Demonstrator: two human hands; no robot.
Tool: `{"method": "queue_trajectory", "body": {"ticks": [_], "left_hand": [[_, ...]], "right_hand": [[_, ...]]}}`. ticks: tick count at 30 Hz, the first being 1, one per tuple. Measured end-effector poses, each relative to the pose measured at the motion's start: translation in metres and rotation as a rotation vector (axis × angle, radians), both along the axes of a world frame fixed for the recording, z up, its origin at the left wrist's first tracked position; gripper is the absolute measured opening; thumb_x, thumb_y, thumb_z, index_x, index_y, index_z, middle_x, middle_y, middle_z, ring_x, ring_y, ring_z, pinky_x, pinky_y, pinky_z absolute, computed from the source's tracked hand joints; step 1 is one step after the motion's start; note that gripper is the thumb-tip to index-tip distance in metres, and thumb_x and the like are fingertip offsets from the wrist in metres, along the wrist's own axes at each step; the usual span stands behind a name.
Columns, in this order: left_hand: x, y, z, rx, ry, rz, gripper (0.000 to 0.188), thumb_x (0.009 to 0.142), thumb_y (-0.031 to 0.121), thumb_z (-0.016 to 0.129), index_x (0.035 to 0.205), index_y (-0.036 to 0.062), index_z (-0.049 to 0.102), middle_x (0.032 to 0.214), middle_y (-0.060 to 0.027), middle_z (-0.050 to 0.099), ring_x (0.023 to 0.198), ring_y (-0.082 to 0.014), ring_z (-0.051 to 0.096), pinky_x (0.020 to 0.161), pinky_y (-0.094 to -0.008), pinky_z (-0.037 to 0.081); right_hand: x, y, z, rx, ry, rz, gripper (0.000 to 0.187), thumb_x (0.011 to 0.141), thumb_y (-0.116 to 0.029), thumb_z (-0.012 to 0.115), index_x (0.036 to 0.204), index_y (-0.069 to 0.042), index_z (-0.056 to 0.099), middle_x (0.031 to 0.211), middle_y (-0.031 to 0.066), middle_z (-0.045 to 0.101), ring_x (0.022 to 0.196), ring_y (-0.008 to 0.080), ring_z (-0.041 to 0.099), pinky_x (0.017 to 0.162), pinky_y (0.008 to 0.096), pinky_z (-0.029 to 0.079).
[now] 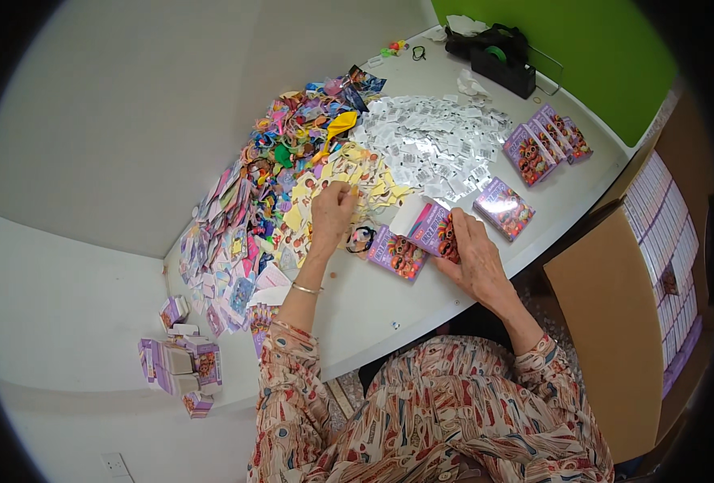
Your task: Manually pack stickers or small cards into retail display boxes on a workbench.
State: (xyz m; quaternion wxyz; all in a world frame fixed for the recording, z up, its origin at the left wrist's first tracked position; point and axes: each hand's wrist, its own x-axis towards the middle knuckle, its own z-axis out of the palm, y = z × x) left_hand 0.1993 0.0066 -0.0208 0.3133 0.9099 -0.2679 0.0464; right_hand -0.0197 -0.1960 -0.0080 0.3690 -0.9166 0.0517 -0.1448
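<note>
My right hand [479,262] grips a small purple printed box [435,231], tilted, with its white end flap [407,214] standing open toward the left. Under and beside it lies another purple box [398,253] on the table. My left hand [334,211] is over the pile of yellow printed cards [377,179], its fingers drawn together at the tips; what they pinch, if anything, is too small to make out. Dark hair ties [362,238] lie between my hands. A closed box in shiny wrap [504,208] sits to the right of my right hand.
White printed slips [433,141] are heaped behind the cards. Colourful small trinkets [280,153] and pastel cards [220,213] spread left. More purple boxes stand at the right [531,153] and lower left [181,362]. A black tape dispenser [502,68] is at the back; a carton [606,322] stands right.
</note>
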Motion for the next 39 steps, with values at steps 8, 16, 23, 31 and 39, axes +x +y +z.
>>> {"method": "queue_trajectory", "body": {"ticks": [8, 16, 23, 31, 39], "left_hand": [[-0.043, -0.028, 0.087, -0.462, 0.457, -0.153, 0.015, 0.090, 0.010, 0.064, 0.099, -0.0011, 0.068, 0.076, -0.0011, 0.066, 0.063, -0.0061, 0.060, 0.057, -0.0190, 0.049], [-0.084, -0.059, 0.063, -0.304, 0.022, -0.258, 0.011, 0.087, 0.001, 0.064, 0.098, -0.0006, 0.066, 0.082, -0.0037, 0.065, 0.071, -0.0126, 0.062, 0.062, -0.0251, 0.048], [-0.105, -0.060, 0.052, -0.030, -0.286, -0.431, 0.015, 0.079, 0.001, 0.065, 0.093, 0.0056, 0.068, 0.088, -0.0044, 0.064, 0.091, -0.0259, 0.053, 0.086, -0.0368, 0.040], [-0.100, -0.057, 0.054, -0.008, -0.150, -0.412, 0.018, 0.082, 0.025, 0.069, 0.093, 0.0118, 0.074, 0.126, -0.0118, 0.052, 0.118, -0.0310, 0.041, 0.099, -0.0460, 0.028], [-0.099, -0.055, 0.050, 0.092, 0.033, -0.498, 0.025, 0.084, 0.029, 0.070, 0.098, 0.0088, 0.074, 0.135, -0.0186, 0.048, 0.124, -0.0359, 0.041, 0.106, -0.0460, 0.030]], "right_hand": [[0.004, -0.004, -0.001, -0.024, 0.011, -0.033, 0.081, 0.071, -0.017, 0.077, 0.134, 0.005, 0.031, 0.109, 0.0232, 0.051, 0.102, 0.0388, 0.053, 0.084, 0.0434, 0.048], [0.001, -0.003, 0.003, -0.011, 0.009, -0.023, 0.082, 0.071, -0.021, 0.077, 0.134, 0.006, 0.032, 0.107, 0.0228, 0.052, 0.100, 0.0390, 0.054, 0.082, 0.0440, 0.048], [-0.002, -0.004, -0.001, 0.027, -0.019, -0.050, 0.075, 0.070, -0.020, 0.077, 0.128, 0.004, 0.036, 0.103, 0.0215, 0.053, 0.097, 0.0383, 0.055, 0.081, 0.0437, 0.048], [0.000, 0.000, -0.003, 0.064, -0.044, -0.077, 0.072, 0.068, -0.017, 0.075, 0.125, 0.003, 0.037, 0.100, 0.0203, 0.052, 0.097, 0.0381, 0.055, 0.080, 0.0428, 0.048], [-0.001, 0.006, -0.003, 0.002, -0.099, -0.094, 0.088, 0.067, -0.017, 0.078, 0.137, 0.001, 0.029, 0.109, 0.0212, 0.053, 0.098, 0.0371, 0.056, 0.081, 0.0429, 0.050]]}}
